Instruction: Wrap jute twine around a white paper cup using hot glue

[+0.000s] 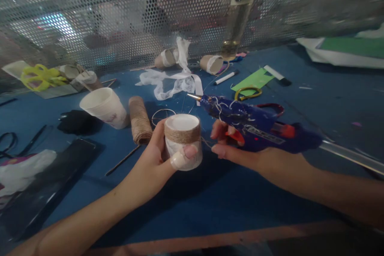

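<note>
My left hand [165, 152] is closed around a white paper cup [180, 143] held upside down, its base facing up. Brown twine [182, 135] is wound in a band around the cup near that base. A bandage [180, 159] wraps my left thumb, which presses on the cup's front. Beside the cup, my right hand [231, 144] grips a blue hot glue gun [243, 118] with a clear glue stick in its back. Its metal nozzle points left, above and behind the cup. A loose strand of twine [207, 142] runs from the cup to my right fingertips.
Left of the cup lie a twine roll [139, 120], stacked paper cups [105, 106] and a black phone-like slab [60, 184]. Behind are white lace ribbon [171, 84], a marker [225, 78], green paper [255, 80] and yellow scissors [42, 77]. A perforated metal panel [120, 20] closes the back.
</note>
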`<state>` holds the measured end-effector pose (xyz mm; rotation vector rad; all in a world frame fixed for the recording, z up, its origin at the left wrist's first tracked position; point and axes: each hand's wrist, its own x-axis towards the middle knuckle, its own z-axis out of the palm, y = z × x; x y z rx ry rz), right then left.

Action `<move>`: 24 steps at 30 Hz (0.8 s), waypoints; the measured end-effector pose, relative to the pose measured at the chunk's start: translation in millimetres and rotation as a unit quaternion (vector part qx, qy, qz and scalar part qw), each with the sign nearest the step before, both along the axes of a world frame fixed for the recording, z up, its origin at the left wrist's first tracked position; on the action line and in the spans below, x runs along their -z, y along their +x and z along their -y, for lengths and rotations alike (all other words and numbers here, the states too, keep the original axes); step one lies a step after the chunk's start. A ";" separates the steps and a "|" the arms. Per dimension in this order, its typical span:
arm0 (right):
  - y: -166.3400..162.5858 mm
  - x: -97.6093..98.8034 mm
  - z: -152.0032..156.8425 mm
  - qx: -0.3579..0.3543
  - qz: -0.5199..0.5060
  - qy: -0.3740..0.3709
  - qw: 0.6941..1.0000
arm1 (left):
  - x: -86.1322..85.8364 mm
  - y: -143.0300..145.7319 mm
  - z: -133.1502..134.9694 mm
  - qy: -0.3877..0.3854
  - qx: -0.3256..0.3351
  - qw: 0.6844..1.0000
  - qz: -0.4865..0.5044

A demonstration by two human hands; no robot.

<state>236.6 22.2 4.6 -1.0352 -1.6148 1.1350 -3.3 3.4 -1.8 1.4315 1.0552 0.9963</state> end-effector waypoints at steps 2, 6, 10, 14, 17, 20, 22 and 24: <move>1.9 1.5 0.3 0.012 0.032 0.020 0.999 | -0.7 -0.2 1.2 -0.004 -0.001 1.000 -0.002; 1.7 -3.9 -1.9 0.015 0.037 0.016 0.999 | -3.0 0.9 2.5 -0.012 -0.002 1.000 -0.009; -1.2 -12.1 -5.2 0.017 0.047 0.026 0.998 | -3.3 0.8 1.9 -0.010 0.000 1.000 -0.013; -2.4 -14.4 -7.5 0.013 0.054 0.030 0.998 | -1.0 -1.1 2.0 -0.021 0.013 1.000 -0.003; -2.2 -15.4 -8.8 0.002 0.059 0.022 0.998 | -0.4 -0.8 2.8 -0.036 0.027 0.999 0.018; -1.9 -17.6 -9.3 -0.007 0.080 0.021 0.997 | -1.9 1.0 3.3 -0.046 0.028 0.998 0.021; -1.8 -18.7 -9.2 -0.013 0.079 0.008 0.997 | -3.2 2.2 3.2 -0.054 0.028 0.998 0.020; -1.8 -18.8 -9.0 -0.016 0.076 0.001 0.997 | -3.8 3.0 3.2 -0.062 0.031 0.997 0.025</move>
